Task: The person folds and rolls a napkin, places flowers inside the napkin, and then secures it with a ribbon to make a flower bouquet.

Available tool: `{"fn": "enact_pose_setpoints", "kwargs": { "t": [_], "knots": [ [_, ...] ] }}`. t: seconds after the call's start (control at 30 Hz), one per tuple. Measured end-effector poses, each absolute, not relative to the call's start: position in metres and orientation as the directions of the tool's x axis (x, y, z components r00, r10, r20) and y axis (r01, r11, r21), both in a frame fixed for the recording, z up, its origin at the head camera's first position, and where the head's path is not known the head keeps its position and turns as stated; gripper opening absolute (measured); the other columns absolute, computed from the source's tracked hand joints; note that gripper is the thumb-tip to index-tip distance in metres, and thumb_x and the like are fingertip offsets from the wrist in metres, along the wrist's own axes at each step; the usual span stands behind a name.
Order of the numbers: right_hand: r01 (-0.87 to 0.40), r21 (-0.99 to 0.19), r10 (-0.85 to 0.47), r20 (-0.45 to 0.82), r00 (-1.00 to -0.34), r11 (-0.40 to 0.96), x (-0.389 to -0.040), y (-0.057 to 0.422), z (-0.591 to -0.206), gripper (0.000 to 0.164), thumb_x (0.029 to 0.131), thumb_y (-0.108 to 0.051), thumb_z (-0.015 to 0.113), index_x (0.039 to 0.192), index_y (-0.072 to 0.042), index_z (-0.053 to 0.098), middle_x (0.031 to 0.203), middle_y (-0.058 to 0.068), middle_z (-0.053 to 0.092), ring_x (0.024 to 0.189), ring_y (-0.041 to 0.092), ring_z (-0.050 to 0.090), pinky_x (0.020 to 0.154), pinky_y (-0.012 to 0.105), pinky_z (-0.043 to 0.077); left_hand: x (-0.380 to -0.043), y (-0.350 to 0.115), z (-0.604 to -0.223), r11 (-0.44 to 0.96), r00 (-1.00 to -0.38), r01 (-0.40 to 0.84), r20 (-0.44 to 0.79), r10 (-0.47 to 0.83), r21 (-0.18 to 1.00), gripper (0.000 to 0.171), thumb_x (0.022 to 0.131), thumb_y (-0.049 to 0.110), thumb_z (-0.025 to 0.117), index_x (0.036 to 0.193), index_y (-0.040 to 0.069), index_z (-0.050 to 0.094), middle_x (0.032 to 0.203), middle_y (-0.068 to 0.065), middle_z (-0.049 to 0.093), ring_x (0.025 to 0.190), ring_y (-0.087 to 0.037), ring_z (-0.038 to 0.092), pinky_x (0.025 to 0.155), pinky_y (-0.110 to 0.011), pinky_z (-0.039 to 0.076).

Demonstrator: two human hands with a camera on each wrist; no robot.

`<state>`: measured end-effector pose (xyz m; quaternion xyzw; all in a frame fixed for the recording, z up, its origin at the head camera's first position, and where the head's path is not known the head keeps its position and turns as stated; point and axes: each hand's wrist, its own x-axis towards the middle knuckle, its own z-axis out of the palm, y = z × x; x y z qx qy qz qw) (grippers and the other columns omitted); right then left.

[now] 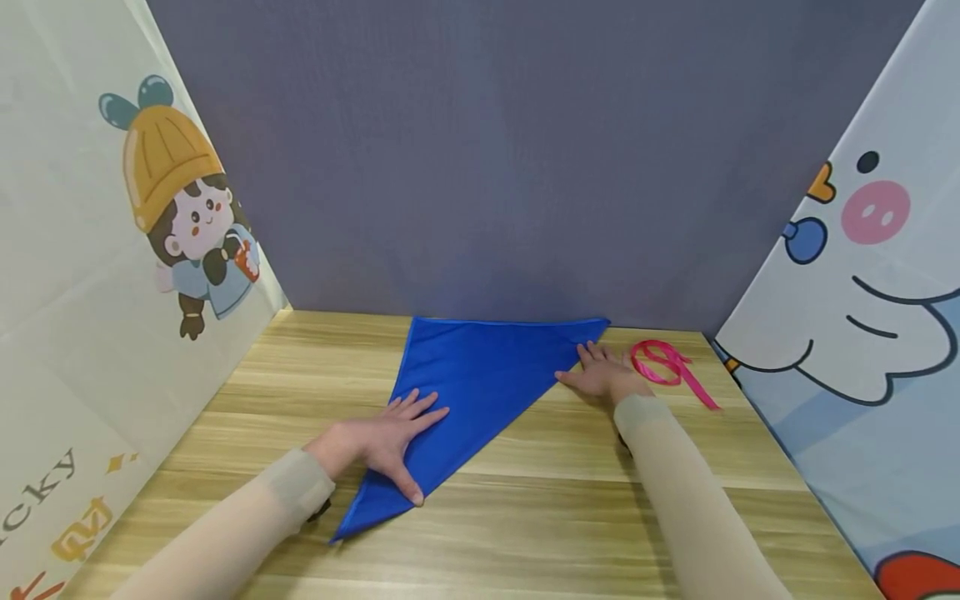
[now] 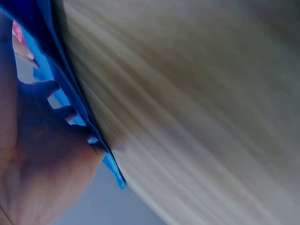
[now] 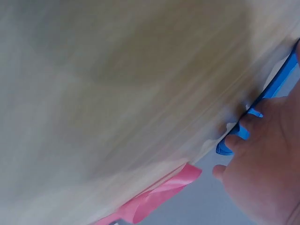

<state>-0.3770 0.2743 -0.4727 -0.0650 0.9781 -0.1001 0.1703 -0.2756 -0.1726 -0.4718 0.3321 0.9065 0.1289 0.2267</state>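
A blue cloth (image 1: 480,375) lies on the table as a triangle, its long slanted edge facing the lower right. My left hand (image 1: 390,442) rests on its lower left part, fingers spread and thumb near the slanted edge. At the upper right corner of the cloth, my right hand (image 1: 600,375) touches the slanted edge with its fingers out straight. In the left wrist view, the fingers of the left hand (image 2: 47,136) lie against the blue cloth (image 2: 75,84). The right wrist view shows the right hand (image 3: 267,154) with fingertips at the cloth's edge (image 3: 281,77).
A loosely coiled pink ribbon (image 1: 660,362) lies just right of my right hand, its tail trailing toward the lower right. The wooden table (image 1: 540,517) meets a grey panel (image 1: 487,167) at the back. Printed cartoon sheets flank it on the left (image 1: 60,250) and right (image 1: 900,333).
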Motion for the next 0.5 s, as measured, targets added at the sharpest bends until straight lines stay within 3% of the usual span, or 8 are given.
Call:
{"fn": "enact_pose_setpoints", "kwargs": {
  "t": [0.5],
  "knots": [
    [-0.078,-0.215,-0.142,-0.300,-0.943,0.974,-0.361,0.288,-0.460,0.104,0.106,-0.081,0.036,0.176,-0.008,0.012,0.184,0.023,0.004,0.167,0.054,-0.002,0.132,0.074,-0.005,-0.270,-0.151,-0.471,0.744,-0.672,0.562,-0.326,0.665,0.360,0.140,0.073,0.077,0.091,0.178,0.029,0.012,0.187,-0.006,-0.003,0.172,-0.041,-0.009,0.137,-0.066,0.004]
  ]
}}
